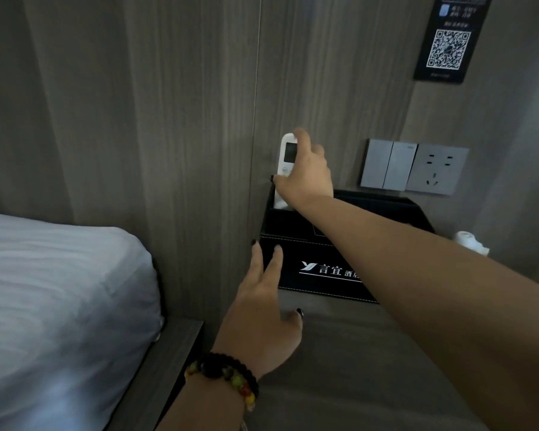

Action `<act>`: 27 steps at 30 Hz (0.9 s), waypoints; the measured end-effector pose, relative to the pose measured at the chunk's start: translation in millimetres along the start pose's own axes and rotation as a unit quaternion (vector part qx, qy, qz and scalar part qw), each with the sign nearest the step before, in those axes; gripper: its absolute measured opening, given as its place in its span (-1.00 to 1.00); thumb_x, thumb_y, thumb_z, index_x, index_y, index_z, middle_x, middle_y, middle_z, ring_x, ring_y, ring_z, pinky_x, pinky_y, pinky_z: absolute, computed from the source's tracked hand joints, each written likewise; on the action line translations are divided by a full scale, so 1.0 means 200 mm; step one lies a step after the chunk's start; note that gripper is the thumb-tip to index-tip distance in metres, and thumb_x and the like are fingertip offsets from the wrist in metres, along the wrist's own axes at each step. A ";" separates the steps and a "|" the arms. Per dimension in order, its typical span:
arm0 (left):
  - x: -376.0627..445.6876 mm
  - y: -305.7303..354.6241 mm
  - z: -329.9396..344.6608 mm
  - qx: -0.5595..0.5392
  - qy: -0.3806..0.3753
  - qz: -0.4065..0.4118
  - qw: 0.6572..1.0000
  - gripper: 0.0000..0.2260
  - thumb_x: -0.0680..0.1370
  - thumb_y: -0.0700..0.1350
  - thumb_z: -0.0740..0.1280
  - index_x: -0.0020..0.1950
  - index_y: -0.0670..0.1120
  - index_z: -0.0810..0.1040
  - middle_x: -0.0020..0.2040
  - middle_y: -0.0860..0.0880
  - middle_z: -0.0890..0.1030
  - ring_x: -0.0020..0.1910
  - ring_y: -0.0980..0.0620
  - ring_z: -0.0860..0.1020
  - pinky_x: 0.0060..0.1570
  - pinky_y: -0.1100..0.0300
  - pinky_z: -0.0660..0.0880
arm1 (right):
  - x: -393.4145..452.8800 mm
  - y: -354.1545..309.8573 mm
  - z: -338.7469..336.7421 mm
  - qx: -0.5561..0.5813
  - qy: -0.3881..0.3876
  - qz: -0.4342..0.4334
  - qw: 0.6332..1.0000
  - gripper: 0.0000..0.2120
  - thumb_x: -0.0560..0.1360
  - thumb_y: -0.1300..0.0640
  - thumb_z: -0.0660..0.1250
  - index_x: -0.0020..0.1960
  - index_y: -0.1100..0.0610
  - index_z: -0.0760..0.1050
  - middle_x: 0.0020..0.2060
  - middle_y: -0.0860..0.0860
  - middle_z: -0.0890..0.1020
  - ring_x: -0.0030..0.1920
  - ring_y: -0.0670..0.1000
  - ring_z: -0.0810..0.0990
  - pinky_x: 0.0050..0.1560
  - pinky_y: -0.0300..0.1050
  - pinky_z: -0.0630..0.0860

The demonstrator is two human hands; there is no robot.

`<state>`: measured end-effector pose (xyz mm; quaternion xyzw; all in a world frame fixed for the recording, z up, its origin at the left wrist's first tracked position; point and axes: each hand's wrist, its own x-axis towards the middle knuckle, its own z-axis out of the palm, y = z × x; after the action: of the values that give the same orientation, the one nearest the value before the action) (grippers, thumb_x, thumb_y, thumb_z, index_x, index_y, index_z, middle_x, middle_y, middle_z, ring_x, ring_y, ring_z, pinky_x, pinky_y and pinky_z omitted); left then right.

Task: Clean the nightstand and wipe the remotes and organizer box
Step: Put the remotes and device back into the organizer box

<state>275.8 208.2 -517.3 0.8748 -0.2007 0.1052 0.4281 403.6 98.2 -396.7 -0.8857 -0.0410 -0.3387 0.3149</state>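
A black organizer box (296, 272) with white lettering stands at the back of the grey nightstand (355, 353), against the wood wall. A white remote (286, 157) with a small screen stands upright in the box's rear left compartment. My right hand (307, 175) reaches over the box and grips this remote, thumb below its screen and fingers behind it. My left hand (266, 309) has straight, spread fingers whose tips touch the box's front left corner. Beaded bracelets circle my left wrist.
A bed with a white pillow (59, 306) lies left of the nightstand. Wall switches and a socket (414, 168) sit behind the box. A QR-code sign (448, 38) hangs at the upper right. A small white object (469, 242) lies at the nightstand's right rear.
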 end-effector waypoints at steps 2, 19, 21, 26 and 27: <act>0.00 0.01 0.00 0.000 0.001 -0.001 1.000 -0.19 0.53 -0.09 0.35 0.54 0.24 -0.16 0.51 0.25 -0.32 0.53 0.18 -0.02 0.21 0.42 0.30 | 0.00 -0.01 0.03 -0.041 -0.018 -0.007 0.999 -0.28 0.44 0.23 0.43 0.47 -0.02 0.15 0.23 0.14 0.39 0.01 0.18 0.55 -0.16 -0.04 0.47; 0.01 0.03 -0.02 0.000 -0.010 -0.023 1.000 -0.19 0.52 -0.08 0.36 0.55 0.20 -0.13 0.54 0.20 -0.29 0.54 0.13 -0.02 0.27 0.36 0.10 | -0.03 0.07 0.14 -0.103 -0.092 0.058 0.989 -0.45 0.62 0.00 0.18 0.47 0.15 0.01 0.34 0.28 0.35 0.42 0.21 0.32 0.54 0.15 -0.10; 0.00 0.03 -0.03 0.003 -0.017 -0.036 0.999 -0.19 0.51 -0.08 0.36 0.55 0.20 -0.13 0.53 0.21 -0.31 0.54 0.08 0.05 0.38 0.27 0.16 | -0.03 0.07 0.14 -0.113 -0.097 0.061 0.987 -0.48 0.63 -0.02 0.16 0.45 0.15 0.04 0.37 0.27 0.32 0.42 0.21 0.32 0.53 0.18 -0.10; 0.00 0.05 -0.05 0.014 -0.037 -0.058 0.998 -0.20 0.51 -0.08 0.36 0.55 0.19 -0.11 0.52 0.22 -0.32 0.35 -0.12 0.42 0.19 0.13 0.49 | -0.06 0.07 0.11 -0.092 -0.123 0.057 0.986 -0.33 0.62 -0.02 0.19 0.57 0.07 -0.11 0.53 0.29 0.06 0.54 0.28 0.08 0.54 0.19 -0.08; 0.00 0.06 -0.05 0.016 -0.038 -0.055 0.998 -0.20 0.51 -0.07 0.36 0.55 0.18 -0.12 0.53 0.21 -0.31 0.39 -0.09 0.38 0.24 0.14 0.46 | -0.08 0.06 0.07 -0.056 -0.122 0.057 0.989 -0.28 0.62 -0.02 0.20 0.58 0.03 -0.19 0.56 0.26 -0.03 0.55 0.29 0.01 0.55 0.20 -0.07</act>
<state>270.6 209.4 -503.0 0.8947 -0.1663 0.0516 0.4113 402.8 98.8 -422.0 -0.9376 -0.0093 -0.2116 0.2759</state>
